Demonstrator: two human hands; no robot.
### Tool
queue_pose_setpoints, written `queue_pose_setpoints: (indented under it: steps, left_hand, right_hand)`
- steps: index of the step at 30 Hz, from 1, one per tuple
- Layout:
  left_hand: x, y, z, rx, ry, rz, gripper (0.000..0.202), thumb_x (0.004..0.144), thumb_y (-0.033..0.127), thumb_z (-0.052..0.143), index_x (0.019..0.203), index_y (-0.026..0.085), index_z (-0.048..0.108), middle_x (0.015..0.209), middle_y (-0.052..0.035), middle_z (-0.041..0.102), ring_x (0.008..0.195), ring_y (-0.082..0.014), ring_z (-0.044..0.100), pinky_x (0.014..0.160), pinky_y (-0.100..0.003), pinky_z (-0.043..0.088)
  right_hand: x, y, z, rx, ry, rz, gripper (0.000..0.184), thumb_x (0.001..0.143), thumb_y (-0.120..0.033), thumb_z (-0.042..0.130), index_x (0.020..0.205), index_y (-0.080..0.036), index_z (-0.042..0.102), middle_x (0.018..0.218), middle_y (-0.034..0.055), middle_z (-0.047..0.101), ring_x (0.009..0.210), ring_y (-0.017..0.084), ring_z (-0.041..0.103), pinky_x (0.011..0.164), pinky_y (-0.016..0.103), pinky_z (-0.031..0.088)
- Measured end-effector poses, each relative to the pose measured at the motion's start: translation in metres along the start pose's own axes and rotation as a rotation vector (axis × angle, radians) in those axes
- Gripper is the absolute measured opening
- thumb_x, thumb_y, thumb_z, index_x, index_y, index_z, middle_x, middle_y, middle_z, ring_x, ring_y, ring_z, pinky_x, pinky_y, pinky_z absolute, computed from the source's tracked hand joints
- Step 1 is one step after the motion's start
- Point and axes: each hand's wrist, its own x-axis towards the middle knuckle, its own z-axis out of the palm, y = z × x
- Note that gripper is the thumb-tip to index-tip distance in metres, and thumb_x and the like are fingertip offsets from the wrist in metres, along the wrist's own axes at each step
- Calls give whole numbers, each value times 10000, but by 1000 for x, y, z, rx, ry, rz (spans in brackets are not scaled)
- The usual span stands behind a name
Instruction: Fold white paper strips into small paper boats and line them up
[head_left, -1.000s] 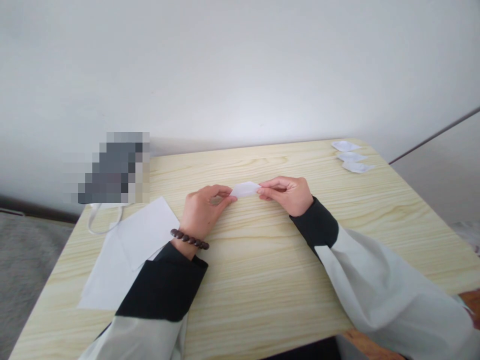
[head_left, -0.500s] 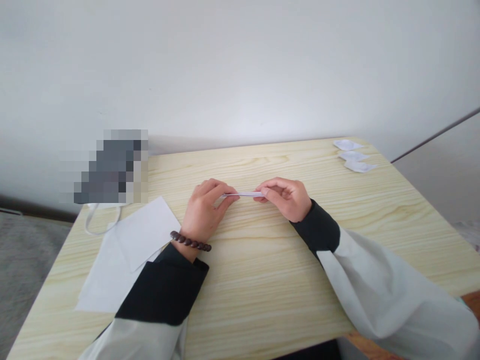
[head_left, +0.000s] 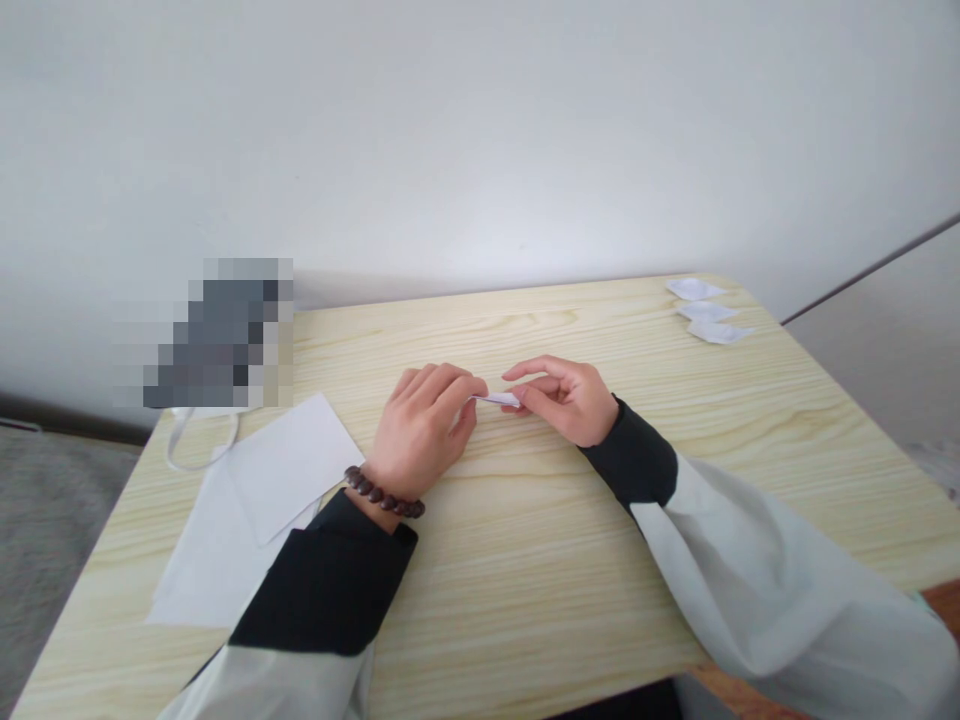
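Between my hands, above the middle of the table, is a narrow piece of folded white paper [head_left: 498, 399]. My left hand [head_left: 429, 415] grips its left end between thumb and fingers, and those fingers hide part of it. On its right end my right hand [head_left: 562, 398] pinches with the thumb over the lower fingers, while the index finger stretches out above the paper. A dark bead bracelet [head_left: 384, 496] circles my left wrist.
White paper sheets [head_left: 289, 468] lie overlapping at the left, beside my left forearm. Behind them are a blurred dark object [head_left: 214, 335] and a white cable [head_left: 174, 440]. Folded white paper pieces [head_left: 720, 331] lie at the far right of the wooden table [head_left: 525, 570].
My left hand has shifted slightly right along the folded paper, with its fingers more curled over it. My right index finger has lifted off, and less of the paper shows.
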Motion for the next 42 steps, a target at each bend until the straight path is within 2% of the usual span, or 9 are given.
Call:
queue_pose_setpoints:
  steps: [5, 10, 14, 16, 21, 24, 33, 38, 42]
  left_hand:
    - [0, -1, 1, -20, -19, 23, 67, 839, 168, 544, 845, 190, 606, 827, -17, 651, 794, -171, 592, 765, -330, 424]
    - [-2, -1, 3, -95, 2, -17, 104, 873, 190, 518, 906, 178, 616, 865, -37, 645, 796, -155, 598, 723, -276, 464]
    - [-2, 3, 3, -199, 50, -114, 107, 869, 180, 515, 916, 166, 610, 871, -34, 642, 760, -122, 602, 678, -225, 478]
    - [-2, 6, 3, -263, 69, -196, 96, 854, 202, 540, 899, 163, 615, 825, -22, 640, 699, -109, 592, 627, -211, 477]
    - [-2, 12, 7, -500, 23, -435, 164, 809, 283, 606, 914, 161, 640, 834, -31, 668, 679, -124, 611, 562, -214, 485]
    - [-2, 13, 9, -621, -20, -485, 205, 803, 304, 613, 939, 156, 650, 851, -45, 686, 716, -149, 627, 601, -244, 495]
    - [-1, 11, 5, -624, -33, -494, 218, 828, 305, 593, 976, 155, 650, 884, -46, 690, 758, -161, 620, 656, -264, 474]
    - [0, 10, 3, -529, -33, -379, 144, 848, 261, 574, 935, 180, 657, 886, -31, 681, 792, -155, 620, 723, -272, 480]
    - [0, 10, 2, -485, -20, -306, 126, 865, 225, 551, 918, 184, 658, 895, -35, 675, 822, -153, 619, 752, -274, 485]
  right_hand:
    - [2, 1, 1, -21, -11, -2, 298, 806, -393, 618, 1014, -181, 588, 717, 16, 732, 693, 171, 719, 651, 265, 591]
    - [2, 3, 2, -57, 70, -84, 229, 838, -360, 587, 977, -178, 575, 713, 14, 718, 636, 158, 711, 590, 242, 586]
    - [-2, 0, 1, -212, 115, -242, 176, 846, -277, 578, 996, -186, 584, 1008, 70, 709, 701, 154, 715, 626, 250, 596]
    - [-3, -2, 1, -346, 124, -337, 134, 839, -234, 582, 962, -189, 606, 1076, 77, 692, 693, 141, 712, 630, 240, 598]
    - [-1, -5, 2, -515, 161, -510, 93, 841, -181, 574, 895, -177, 649, 1034, 83, 709, 761, 128, 707, 650, 203, 601]
    - [1, -6, 3, -559, 167, -540, 93, 833, -165, 591, 892, -166, 664, 999, 87, 718, 796, 128, 702, 646, 184, 599]
    - [1, -3, 1, -493, 124, -508, 132, 841, -212, 595, 943, -178, 673, 1117, 88, 635, 712, 93, 666, 600, 203, 595]
    - [1, -2, 0, -430, 120, -379, 144, 845, -309, 594, 916, -205, 664, 1139, 70, 553, 649, 73, 634, 530, 209, 573]
    - [1, -2, -1, -461, 114, -388, 122, 844, -296, 595, 880, -202, 664, 1109, 64, 550, 645, 75, 625, 540, 221, 571]
